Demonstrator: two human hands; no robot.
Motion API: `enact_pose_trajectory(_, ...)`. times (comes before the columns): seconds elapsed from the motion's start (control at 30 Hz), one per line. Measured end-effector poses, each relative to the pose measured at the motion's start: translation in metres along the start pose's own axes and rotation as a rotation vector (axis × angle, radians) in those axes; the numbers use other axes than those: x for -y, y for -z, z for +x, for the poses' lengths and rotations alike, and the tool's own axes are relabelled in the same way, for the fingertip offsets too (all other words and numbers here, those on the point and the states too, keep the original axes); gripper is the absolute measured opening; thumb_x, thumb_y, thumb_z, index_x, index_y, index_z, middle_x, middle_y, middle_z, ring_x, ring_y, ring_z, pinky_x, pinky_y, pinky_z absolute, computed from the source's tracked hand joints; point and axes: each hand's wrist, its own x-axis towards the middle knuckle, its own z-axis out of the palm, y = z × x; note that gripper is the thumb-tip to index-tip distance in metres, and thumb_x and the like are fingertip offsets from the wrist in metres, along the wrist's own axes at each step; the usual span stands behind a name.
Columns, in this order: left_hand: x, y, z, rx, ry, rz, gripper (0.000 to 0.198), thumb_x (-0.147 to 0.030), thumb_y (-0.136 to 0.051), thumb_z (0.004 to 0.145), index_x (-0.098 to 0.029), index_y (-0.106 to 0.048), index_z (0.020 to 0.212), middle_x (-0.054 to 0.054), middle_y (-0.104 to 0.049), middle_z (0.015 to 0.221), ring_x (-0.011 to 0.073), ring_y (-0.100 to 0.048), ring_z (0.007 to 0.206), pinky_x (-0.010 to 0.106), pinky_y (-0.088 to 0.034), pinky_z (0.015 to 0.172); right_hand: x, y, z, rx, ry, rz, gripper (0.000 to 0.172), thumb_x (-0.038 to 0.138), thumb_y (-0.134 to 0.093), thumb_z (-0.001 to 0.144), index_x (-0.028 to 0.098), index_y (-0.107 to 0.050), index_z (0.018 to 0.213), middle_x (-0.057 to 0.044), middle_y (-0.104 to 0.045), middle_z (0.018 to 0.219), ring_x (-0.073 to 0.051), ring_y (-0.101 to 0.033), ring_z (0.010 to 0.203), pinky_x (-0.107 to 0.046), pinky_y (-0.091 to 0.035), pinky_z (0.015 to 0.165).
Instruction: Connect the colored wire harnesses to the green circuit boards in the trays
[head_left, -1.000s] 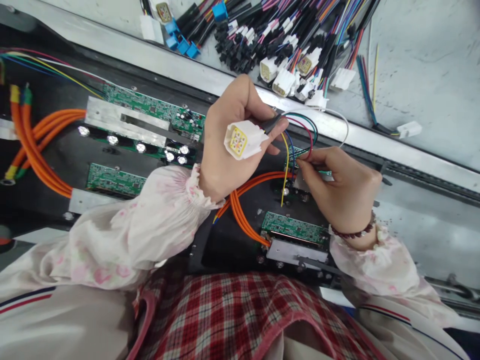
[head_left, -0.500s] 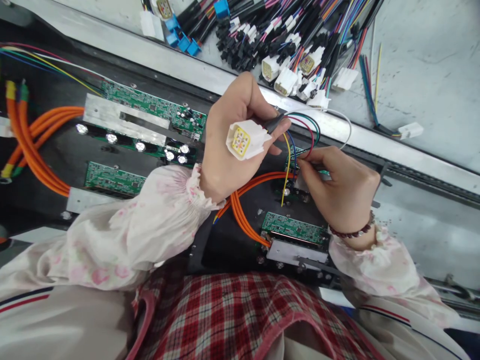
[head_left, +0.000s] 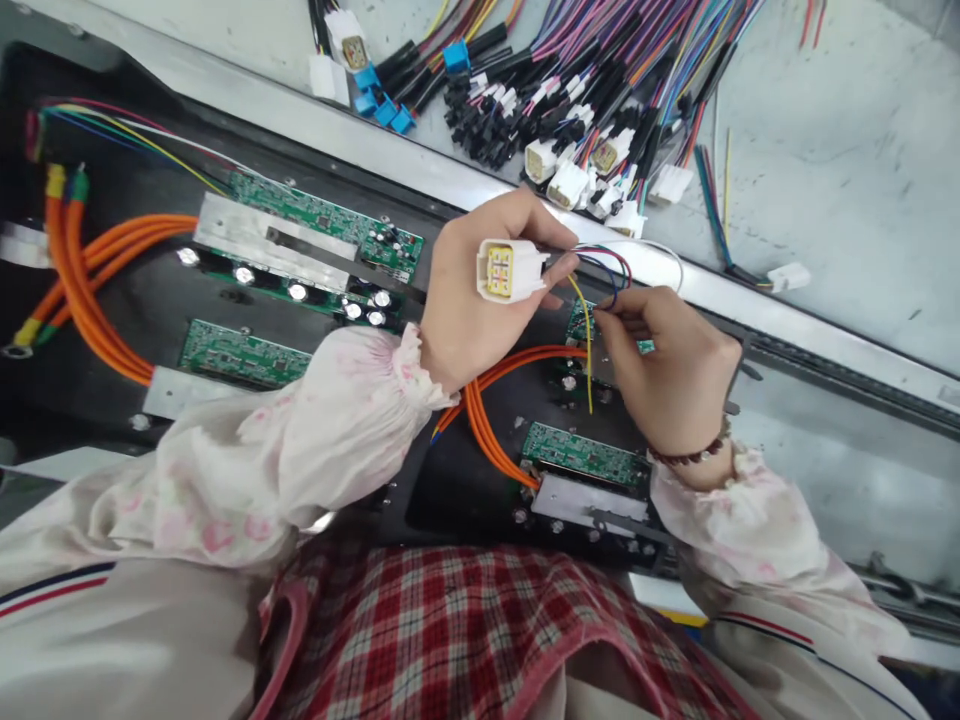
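A wire harness ends in a white connector [head_left: 510, 271] with a yellow face, lying over the back of my left hand [head_left: 480, 300]. My left thumb and fingers pinch the harness just right of the connector. Red, blue, green and white wires loop across to my right hand [head_left: 667, 365], whose fingertips are closed on them. One yellow wire [head_left: 588, 350] hangs loose between the hands. Partly hidden by my right hand, a green circuit board [head_left: 581, 322] sits below the wires.
Circuit boards [head_left: 322, 225] and orange cables [head_left: 82, 290] lie in the black housing at the left. Another board [head_left: 585, 455] is nearer me. Beyond the metal rail [head_left: 375, 150] are piled harnesses [head_left: 570, 100] and a separate connector [head_left: 789, 277].
The white connector has turned, so its face shows more squarely. My right hand has shifted slightly left, and the yellow wire's lower end has swung right. The whole view has shifted a little.
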Motion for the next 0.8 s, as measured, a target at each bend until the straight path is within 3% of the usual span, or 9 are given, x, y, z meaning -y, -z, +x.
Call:
enact_pose_trajectory(0.17,0.002,0.001,-0.001,-0.003,-0.039,-0.078,0.016,-0.012,-0.083,0.075,-0.016,-0.069,0.08,0.002,-0.069,0.079,0.0182,-0.072,0.067,0.026,-0.066,0.051,-0.004,-0.007,-0.003,0.001,-0.042,0.003,0.009,0.024,-0.06,0.092,0.02,-0.067,0.091,0.0,-0.072,0.082,-0.014,-0.068,0.071,-0.026,-0.049,0.064)
enact_pose_trajectory(0.3,0.001,0.0,-0.002,-0.006,-0.002,-0.052,0.012,-0.009,-0.078,0.079,-0.016,-0.068,0.082,0.002,-0.067,0.083,0.0165,-0.071,0.071,0.025,-0.067,0.056,-0.003,-0.006,-0.002,0.009,-0.036,0.008,0.008,0.024,-0.06,0.092,0.021,-0.067,0.091,0.0,-0.072,0.082,-0.014,-0.068,0.07,-0.025,-0.048,0.063)
enact_pose_trajectory(0.43,0.006,-0.002,-0.001,-0.019,-0.032,-0.041,0.012,-0.012,-0.076,0.08,-0.018,-0.065,0.081,0.0,-0.067,0.082,0.0159,-0.071,0.072,0.025,-0.066,0.056,-0.005,0.008,-0.006,0.07,-0.039,-0.01,0.012,0.027,-0.058,0.094,0.02,-0.066,0.1,-0.004,-0.072,0.09,-0.017,-0.068,0.081,-0.028,-0.05,0.071)
enact_pose_trajectory(0.57,0.012,-0.001,-0.001,-0.022,-0.092,-0.009,0.01,-0.013,-0.073,0.08,-0.019,-0.065,0.081,0.001,-0.067,0.08,0.0171,-0.069,0.068,0.029,-0.064,0.054,-0.005,0.023,-0.012,0.193,0.022,0.018,0.01,0.027,-0.059,0.093,0.02,-0.065,0.092,-0.004,-0.069,0.086,-0.018,-0.065,0.079,-0.03,-0.05,0.07)
enact_pose_trajectory(0.7,0.005,0.003,-0.001,0.02,-0.185,0.227,0.017,-0.012,-0.074,0.077,-0.023,-0.06,0.074,0.002,-0.067,0.079,0.0218,-0.067,0.078,0.039,-0.059,0.072,-0.001,0.017,-0.008,0.018,-0.03,0.036,0.005,0.023,-0.062,0.092,0.022,-0.066,0.091,0.0,-0.07,0.083,-0.014,-0.066,0.073,-0.026,-0.05,0.067)
enact_pose_trajectory(0.8,0.0,0.005,0.0,0.071,-0.252,0.321,0.024,-0.009,-0.073,0.073,-0.023,-0.054,0.067,0.001,-0.062,0.071,0.0222,-0.064,0.073,0.039,-0.052,0.068,-0.001,0.007,-0.003,-0.023,0.0,0.067,0.004,0.023,-0.064,0.091,0.021,-0.067,0.091,0.001,-0.071,0.083,-0.012,-0.066,0.07,-0.025,-0.05,0.065)
